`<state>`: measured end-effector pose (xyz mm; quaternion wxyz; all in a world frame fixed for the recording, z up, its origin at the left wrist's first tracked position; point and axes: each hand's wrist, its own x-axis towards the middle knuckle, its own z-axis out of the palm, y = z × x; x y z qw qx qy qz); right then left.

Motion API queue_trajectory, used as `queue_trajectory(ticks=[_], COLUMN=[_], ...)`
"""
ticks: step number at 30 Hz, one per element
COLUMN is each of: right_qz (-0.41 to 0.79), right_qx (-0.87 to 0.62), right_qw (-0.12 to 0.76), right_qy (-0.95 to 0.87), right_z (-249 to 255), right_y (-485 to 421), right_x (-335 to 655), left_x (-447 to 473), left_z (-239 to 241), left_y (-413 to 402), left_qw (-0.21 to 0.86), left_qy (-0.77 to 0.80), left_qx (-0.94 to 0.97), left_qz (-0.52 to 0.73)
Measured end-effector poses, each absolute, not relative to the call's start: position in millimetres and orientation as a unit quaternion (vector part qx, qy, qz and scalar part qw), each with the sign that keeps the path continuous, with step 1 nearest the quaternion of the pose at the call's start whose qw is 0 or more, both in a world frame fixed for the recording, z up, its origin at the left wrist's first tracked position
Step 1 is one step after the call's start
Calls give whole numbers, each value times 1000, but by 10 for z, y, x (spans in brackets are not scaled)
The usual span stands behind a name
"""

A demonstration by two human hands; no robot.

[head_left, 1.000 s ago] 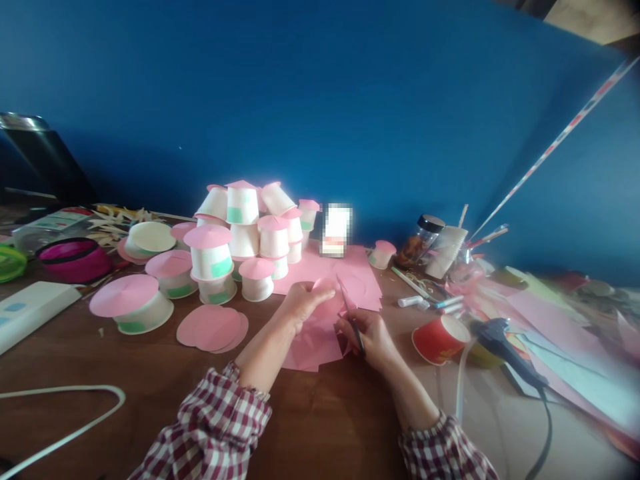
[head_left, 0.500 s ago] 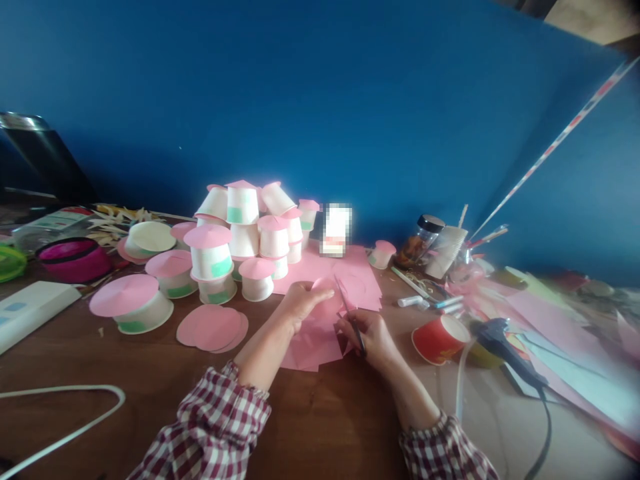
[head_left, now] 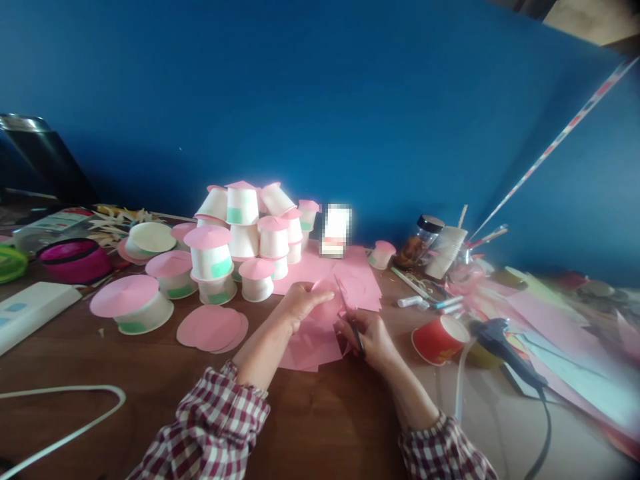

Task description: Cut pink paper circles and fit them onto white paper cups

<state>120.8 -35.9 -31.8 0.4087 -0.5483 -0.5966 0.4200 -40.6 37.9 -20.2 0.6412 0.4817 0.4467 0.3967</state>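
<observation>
My left hand is closed on a pink paper piece held just above the wooden table. My right hand grips a pair of scissors whose blades point up into that paper. Under both hands lie more pink paper sheets. A small stack of cut pink paper circles lies to the left of my left forearm.
White cups with pink paper lids are piled behind my hands. A red paper cup lies tipped at the right, beside a black glue gun, markers and a jar. A magenta bowl and white cable are at left.
Nothing has clearly changed; both hands stay at the pink paper, with only slight shifts of the scissors.
</observation>
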Motion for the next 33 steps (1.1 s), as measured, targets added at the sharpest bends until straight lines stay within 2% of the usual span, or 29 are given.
queue_trajectory(ticks=[33], right_qz=[416], right_qx=[-549], right_qw=[409], right_qy=[-599], right_z=[-277], right_y=[-359], right_x=[1196], left_x=[-365], left_z=[-175], left_y=[333], left_qw=[661], left_qy=[448], left_qx=[467], left_qz=[380])
